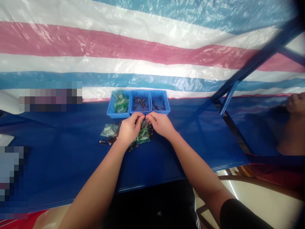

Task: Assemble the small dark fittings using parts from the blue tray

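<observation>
My left hand (130,128) and my right hand (160,124) meet fingertip to fingertip just in front of the blue bins, thumbs and forefingers pinched. Whatever the pinched fingers hold is too small to make out. Below them on the blue table lies a pile of small metal parts, with a clear bag of pale pieces (110,130) to the left and a green-tinted bag (143,136) partly under my hands. A single screw-like part (102,142) lies at the pile's left edge.
Three blue bins stand side by side: the left bin (118,115) holds green bags, the middle bin (140,110) small bolt-like parts, the right bin (166,105) dark slim pieces. A blue metal frame (228,97) rises at right, another person's arm (292,130) beyond it. Striped sheeting (143,54) hangs behind.
</observation>
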Motion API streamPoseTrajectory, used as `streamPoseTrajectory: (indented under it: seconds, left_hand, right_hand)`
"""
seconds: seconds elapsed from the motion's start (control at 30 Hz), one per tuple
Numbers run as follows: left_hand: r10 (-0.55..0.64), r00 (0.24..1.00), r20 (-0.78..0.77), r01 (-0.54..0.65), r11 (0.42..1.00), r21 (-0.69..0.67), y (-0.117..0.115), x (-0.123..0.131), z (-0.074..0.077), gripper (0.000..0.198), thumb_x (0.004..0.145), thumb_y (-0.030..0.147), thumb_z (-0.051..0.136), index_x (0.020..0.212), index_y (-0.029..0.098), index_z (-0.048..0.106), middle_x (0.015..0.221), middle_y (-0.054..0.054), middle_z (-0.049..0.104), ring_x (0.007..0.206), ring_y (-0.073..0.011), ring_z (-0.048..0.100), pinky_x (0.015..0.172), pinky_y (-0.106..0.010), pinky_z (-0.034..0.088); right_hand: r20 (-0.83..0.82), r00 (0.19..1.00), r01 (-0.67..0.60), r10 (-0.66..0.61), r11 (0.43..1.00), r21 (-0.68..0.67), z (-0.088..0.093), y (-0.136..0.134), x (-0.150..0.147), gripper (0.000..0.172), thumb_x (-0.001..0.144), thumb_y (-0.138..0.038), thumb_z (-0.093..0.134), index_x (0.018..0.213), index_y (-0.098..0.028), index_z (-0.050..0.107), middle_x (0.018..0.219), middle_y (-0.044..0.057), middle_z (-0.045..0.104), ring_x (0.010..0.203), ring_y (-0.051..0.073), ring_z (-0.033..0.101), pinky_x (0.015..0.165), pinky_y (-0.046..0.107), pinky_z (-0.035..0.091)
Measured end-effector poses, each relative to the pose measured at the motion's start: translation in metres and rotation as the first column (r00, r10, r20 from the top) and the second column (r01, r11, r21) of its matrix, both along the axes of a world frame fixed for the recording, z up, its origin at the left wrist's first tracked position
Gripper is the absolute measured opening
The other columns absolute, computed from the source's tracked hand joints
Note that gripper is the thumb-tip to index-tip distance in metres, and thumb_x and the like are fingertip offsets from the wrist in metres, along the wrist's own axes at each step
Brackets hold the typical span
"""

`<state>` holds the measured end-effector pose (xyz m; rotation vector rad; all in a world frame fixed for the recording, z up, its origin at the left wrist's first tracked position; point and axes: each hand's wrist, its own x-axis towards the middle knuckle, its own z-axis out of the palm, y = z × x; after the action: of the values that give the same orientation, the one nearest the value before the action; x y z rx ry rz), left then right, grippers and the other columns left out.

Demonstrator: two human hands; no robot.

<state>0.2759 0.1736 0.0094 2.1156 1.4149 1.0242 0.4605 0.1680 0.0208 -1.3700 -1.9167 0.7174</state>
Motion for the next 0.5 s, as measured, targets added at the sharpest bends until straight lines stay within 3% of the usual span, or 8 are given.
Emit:
streamPoseTrajectory:
  seconds: [0.13,0.3,0.5]
  left_hand:
    - [-0.009,1.000,0.004,0.009,1.000,0.015,0.0006,-0.0007,0.0000,0.033,0.100,0.047,0.046,0.104,0.021,0.067,0.079,-0.001,0.070,0.063,-0.0131,0.061,0.065,-0.023,0.043]
    - [0.005,1.000,0.008,-0.006,1.000,0.023,0.0004,-0.0008,0.0003,0.034,0.101,0.046,0.046,0.105,0.020,0.067,0.075,0.000,0.068,0.059,-0.0121,0.058,0.062,-0.022,0.042]
    - [0.006,1.000,0.000,-0.006,1.000,0.003,-0.0013,0.0003,0.0015,0.034,0.100,0.047,0.048,0.106,0.021,0.068,0.070,0.000,0.066,0.058,-0.0132,0.059,0.061,-0.023,0.041]
  right_hand:
    - [-0.029,0.999,0.017,-0.017,1.000,-0.015,0.0016,-0.0024,-0.0010,0.035,0.104,-0.043,0.041,0.094,-0.023,0.068,0.090,0.002,0.077,0.081,0.017,0.072,0.075,0.027,0.051]
    - [-0.094,0.994,0.048,-0.048,0.999,-0.010,0.0012,-0.0032,-0.0026,0.029,0.095,-0.045,0.059,0.118,-0.027,0.063,0.092,-0.001,0.076,0.073,0.015,0.070,0.074,0.027,0.052]
    - [-0.126,0.990,0.072,-0.062,0.995,0.076,-0.0050,-0.0001,-0.0016,0.017,0.095,-0.037,0.060,0.104,-0.027,0.069,0.099,0.000,0.077,0.086,0.017,0.071,0.078,0.028,0.052]
